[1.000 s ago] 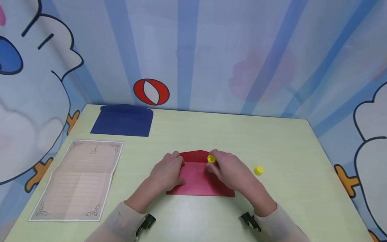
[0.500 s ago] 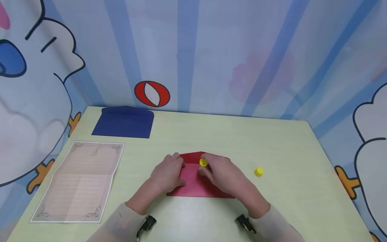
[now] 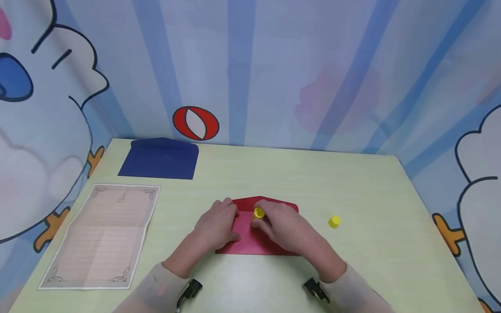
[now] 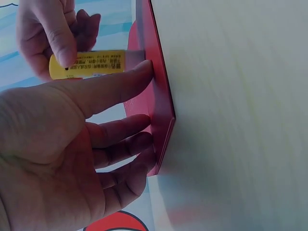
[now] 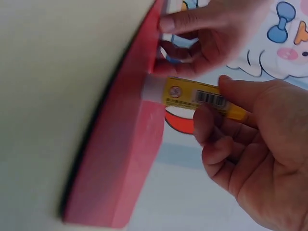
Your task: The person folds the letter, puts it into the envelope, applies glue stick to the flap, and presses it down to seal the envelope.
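A red envelope [image 3: 244, 244] lies in front of me with its flap at the far side. My left hand [image 3: 216, 224] presses its fingertips on the envelope's left part. In my right hand [image 3: 287, 226] is a yellow glue stick [image 3: 258, 213], pinched between thumb and fingers. It stands upright, its pale end down against the red paper, as the right wrist view of the glue stick [image 5: 195, 95] shows. The thumb of my left hand [image 4: 53, 144] reaches close to that end in the left wrist view. The stick's yellow cap [image 3: 334, 221] sits on the table to the right.
A dark blue envelope [image 3: 158, 161] lies at the back left of the table [image 3: 313, 178]. Nearer, on the left, is a creased sheet of lined letter paper [image 3: 101, 239]. A printed cartoon backdrop [image 3: 270, 74] rises behind the table and along its sides.
My right hand has slid left across the envelope with the glue stick, along the foot of the flap. The left hand has stayed in place.
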`<move>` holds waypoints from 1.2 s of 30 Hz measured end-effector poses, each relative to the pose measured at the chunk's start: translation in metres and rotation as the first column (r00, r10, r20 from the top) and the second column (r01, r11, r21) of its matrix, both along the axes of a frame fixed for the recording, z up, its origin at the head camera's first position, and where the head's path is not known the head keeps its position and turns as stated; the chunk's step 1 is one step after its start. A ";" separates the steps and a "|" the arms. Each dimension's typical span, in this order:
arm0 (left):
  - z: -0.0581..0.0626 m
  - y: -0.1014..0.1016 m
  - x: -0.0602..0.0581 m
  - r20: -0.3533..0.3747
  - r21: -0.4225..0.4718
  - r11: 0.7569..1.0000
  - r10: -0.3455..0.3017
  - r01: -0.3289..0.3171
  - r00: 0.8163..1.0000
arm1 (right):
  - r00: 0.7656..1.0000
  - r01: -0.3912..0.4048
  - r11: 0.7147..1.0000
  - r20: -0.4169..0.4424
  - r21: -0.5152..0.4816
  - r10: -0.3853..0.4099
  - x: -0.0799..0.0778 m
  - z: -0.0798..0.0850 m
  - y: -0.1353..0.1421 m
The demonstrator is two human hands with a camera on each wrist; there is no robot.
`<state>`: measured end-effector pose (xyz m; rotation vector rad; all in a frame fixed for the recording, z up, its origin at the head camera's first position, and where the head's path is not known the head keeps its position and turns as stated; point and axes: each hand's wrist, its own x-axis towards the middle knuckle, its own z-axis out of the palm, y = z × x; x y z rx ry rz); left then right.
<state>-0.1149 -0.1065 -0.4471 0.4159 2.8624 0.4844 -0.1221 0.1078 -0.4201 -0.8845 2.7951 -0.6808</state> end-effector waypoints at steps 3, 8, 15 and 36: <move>0.000 0.000 0.000 0.005 0.000 1.000 0.002 -0.002 1.000 | 0.998 0.048 0.998 0.026 0.034 -0.049 0.000 0.004 0.004; 0.001 0.001 0.000 0.003 0.007 1.000 0.011 -0.011 1.000 | 0.993 0.102 0.992 0.044 0.077 -0.105 0.000 0.010 0.015; 0.000 0.000 0.000 0.001 0.013 1.000 0.008 -0.008 1.000 | 0.992 0.112 0.992 0.049 0.056 -0.115 -0.001 0.008 0.015; 0.000 0.001 0.002 -0.004 0.011 1.000 0.004 -0.004 1.000 | 0.991 0.102 0.993 0.089 -0.056 -0.097 -0.005 0.011 0.029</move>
